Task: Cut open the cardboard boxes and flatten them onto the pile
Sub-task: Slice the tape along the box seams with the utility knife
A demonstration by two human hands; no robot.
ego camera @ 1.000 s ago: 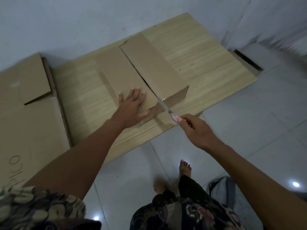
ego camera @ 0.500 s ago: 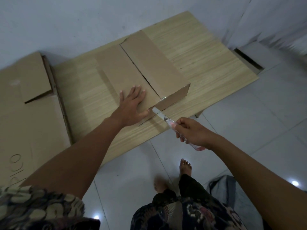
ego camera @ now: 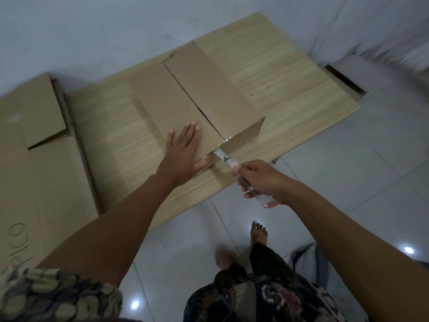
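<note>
My left hand (ego camera: 183,154) lies flat on the cardboard box (ego camera: 197,101) atop the wooden board (ego camera: 278,73); my right hand (ego camera: 262,182) grips the utility knife (ego camera: 224,159) at the near seam — box still unflattened, pile of flattened cardboard (ego camera: 34,147) left.

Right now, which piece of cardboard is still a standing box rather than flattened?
The cardboard box on the wooden board, under the left hand; the cardboard at left lies flat.

right hand (ego camera: 262,180) | pulled back | cutter (ego camera: 228,161) blade now at box (ego camera: 209,101) front seam
</note>
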